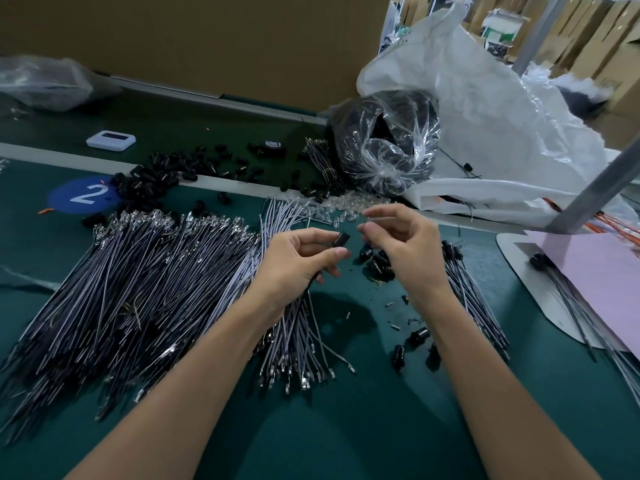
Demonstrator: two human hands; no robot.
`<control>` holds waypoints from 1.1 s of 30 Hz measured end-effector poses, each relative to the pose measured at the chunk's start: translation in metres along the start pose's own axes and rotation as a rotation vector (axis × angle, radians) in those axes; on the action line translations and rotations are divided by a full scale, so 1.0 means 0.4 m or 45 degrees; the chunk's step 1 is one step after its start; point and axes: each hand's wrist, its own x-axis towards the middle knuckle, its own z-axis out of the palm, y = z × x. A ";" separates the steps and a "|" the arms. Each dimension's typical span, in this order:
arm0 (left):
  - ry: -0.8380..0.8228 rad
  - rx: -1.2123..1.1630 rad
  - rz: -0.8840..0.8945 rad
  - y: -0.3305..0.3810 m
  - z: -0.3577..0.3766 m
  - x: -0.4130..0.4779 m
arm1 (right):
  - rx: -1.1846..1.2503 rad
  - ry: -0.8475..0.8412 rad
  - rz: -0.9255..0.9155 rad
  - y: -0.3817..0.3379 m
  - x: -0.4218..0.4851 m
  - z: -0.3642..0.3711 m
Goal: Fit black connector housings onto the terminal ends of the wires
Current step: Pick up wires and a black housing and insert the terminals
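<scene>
My forearms [194, 393] reach over the green tabletop [346, 427]. Left hand [301, 258] fingers curl round one black connector housing [341, 240], held above the tabletop just beside my right hand [405, 244], whose fingers pinch a thin pale piece [381, 218], too blurred to name. Wires [138, 278] heaped at left, loose housings [379, 263] below the right hand.

bare green mat [346, 427] near, wire bundles [138, 289] left, plastic bags [450, 133] behind
</scene>
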 end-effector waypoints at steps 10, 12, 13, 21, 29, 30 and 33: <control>-0.056 0.092 0.103 -0.001 0.013 -0.007 | 0.216 -0.035 0.147 0.012 -0.037 0.006; -0.045 0.127 0.122 -0.002 0.015 -0.008 | 0.219 -0.023 0.135 0.013 -0.039 0.003; -0.044 0.147 0.130 -0.003 0.016 -0.007 | 0.217 -0.002 0.117 0.013 -0.040 0.000; -0.004 0.190 0.151 -0.006 0.021 -0.008 | 0.152 0.006 0.089 0.015 -0.048 0.004; -0.015 0.210 0.158 -0.009 0.022 -0.007 | 0.073 0.016 0.141 0.018 -0.049 -0.005; -0.017 0.212 0.156 -0.009 0.021 -0.007 | 0.048 0.019 0.144 0.019 -0.049 -0.005; -0.029 0.240 0.149 -0.011 0.018 -0.007 | 0.004 -0.010 0.165 0.021 -0.045 -0.009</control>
